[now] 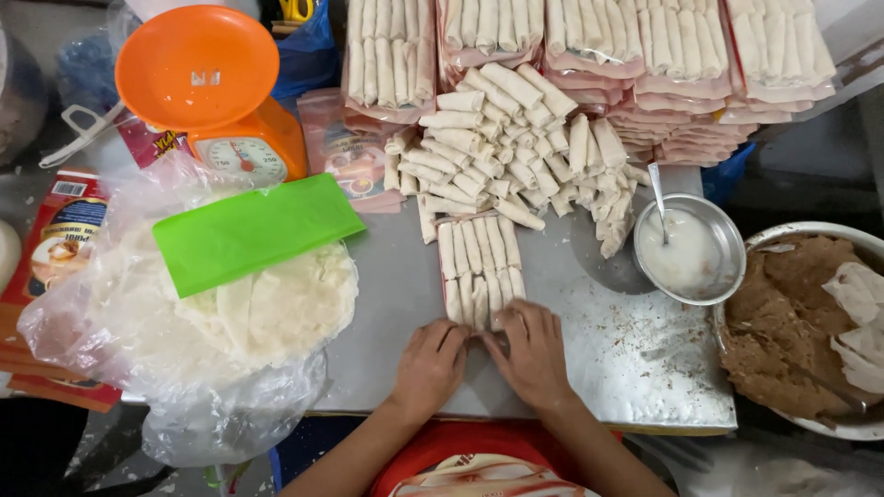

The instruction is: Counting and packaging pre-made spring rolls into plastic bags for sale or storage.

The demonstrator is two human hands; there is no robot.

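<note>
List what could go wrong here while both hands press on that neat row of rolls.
1. The left hand and right hand squeeze the row of rolls from the near end; hard pressure may crush or unwrap them.
2. The loose pile of rolls touches the row's far end and might tumble onto it.
3. The metal bowl of white paste sits close by; a swung elbow could tip its spoon.

The tabletop (pixel 608 340) is dull grey sheet metal, smeared and scuffed; the small bowl (pixel 727 241) and its spoon (pixel 657 198) are brighter polished metal; the scale (pixel 221 97) is glossy orange plastic, the flat board (pixel 253 230) smooth green plastic; the round wrappers (pixel 276 308) look thin, matt and floury (lying in crinkled clear plastic film (pixel 230 405)); the rolls (pixel 479 262) are pale, dry, matt dough; the filling (pixel 783 331) is coarse, moist brown paste.
</note>
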